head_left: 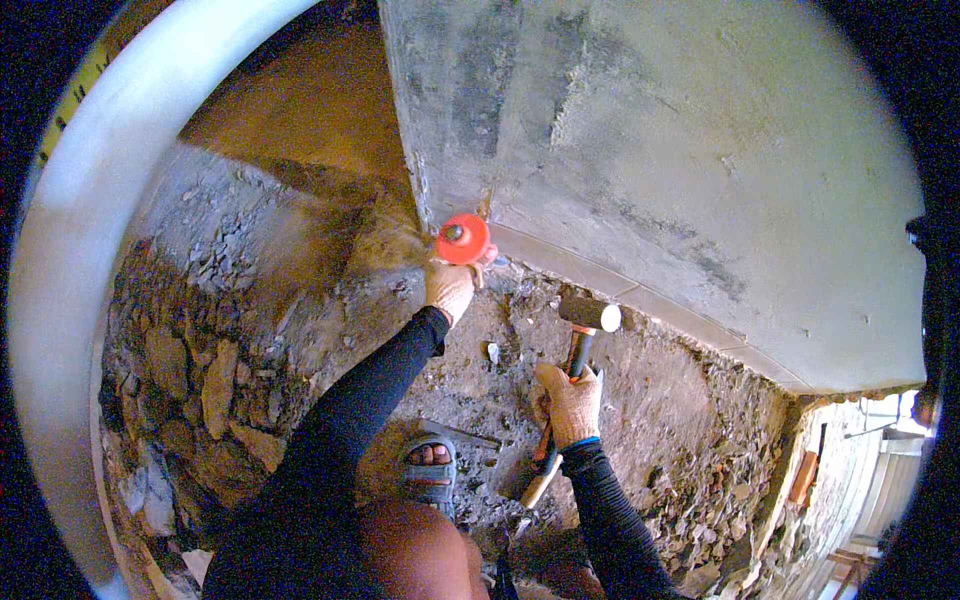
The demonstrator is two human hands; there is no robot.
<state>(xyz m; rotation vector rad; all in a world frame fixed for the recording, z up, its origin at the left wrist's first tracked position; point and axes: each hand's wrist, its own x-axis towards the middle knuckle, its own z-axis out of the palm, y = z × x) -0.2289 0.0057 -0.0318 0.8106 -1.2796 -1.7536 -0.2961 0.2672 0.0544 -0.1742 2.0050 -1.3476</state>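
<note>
From where I stand, the hammer with a dark cylindrical metal head and a black and pale-wood handle [590, 314] sits to the right of, and nearer the person than, the chisel-like tool with a round red-orange guard [470, 245]; the two are apart. The right hand [573, 404], in a cream knit glove, is wrapped around the hammer's handle, whose long axis slants from the head down and leftward past the foot. The left hand [450, 290], gloved alike, is closed just below the guard, nearer the corner of the stained grey plastered wall [680, 160]. The guard hides most of that tool's shaft, so I can't tell its axis or whether its tip touches anything. A tiled skirting strip [640, 298] edges the wall. Below spreads the rough earthen floor [650, 400], with broken stones [220, 390] heaped left and a grey sandal [430, 470] planted between the forearms.
</note>
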